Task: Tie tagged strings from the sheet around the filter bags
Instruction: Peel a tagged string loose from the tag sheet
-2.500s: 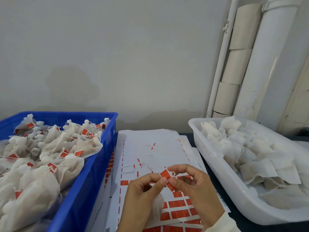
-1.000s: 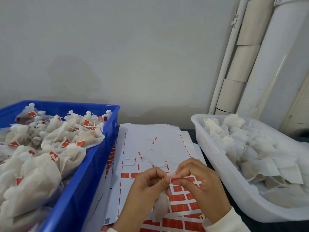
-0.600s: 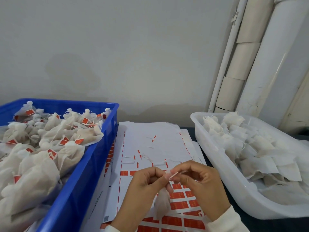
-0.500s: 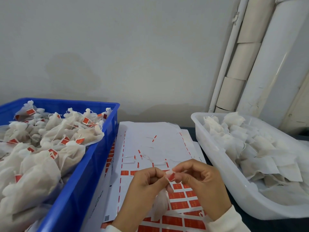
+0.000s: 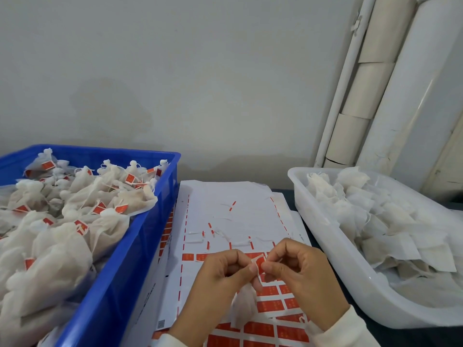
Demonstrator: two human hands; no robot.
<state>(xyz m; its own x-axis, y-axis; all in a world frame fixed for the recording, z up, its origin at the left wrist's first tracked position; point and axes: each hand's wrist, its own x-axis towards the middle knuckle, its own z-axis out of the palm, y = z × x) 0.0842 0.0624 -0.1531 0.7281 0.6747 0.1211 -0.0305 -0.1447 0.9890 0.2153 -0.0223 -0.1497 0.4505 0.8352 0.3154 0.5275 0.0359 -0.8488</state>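
Note:
A white filter bag (image 5: pixel 244 308) hangs below my two hands, which meet over the white sheet (image 5: pixel 230 221) of red tags. My left hand (image 5: pixel 220 279) pinches the bag's gathered neck between thumb and forefinger. My right hand (image 5: pixel 298 274) pinches the string close to its red tag (image 5: pixel 259 261), right against the left fingertips. The string itself is too thin to follow. Rows of red tags (image 5: pixel 273 303) still on the sheet lie under and in front of my hands.
A blue crate (image 5: pixel 140 251) at the left holds several tied bags with red tags (image 5: pixel 75 216). A white tub (image 5: pixel 333 271) at the right holds several untied filter bags (image 5: pixel 375 216). White pipes (image 5: pixel 400 96) stand against the wall behind the tub.
Both hands stayed together over the sheet, working the string at the bag's neck. The red tag shifted between my fingertips and now shows just above them.

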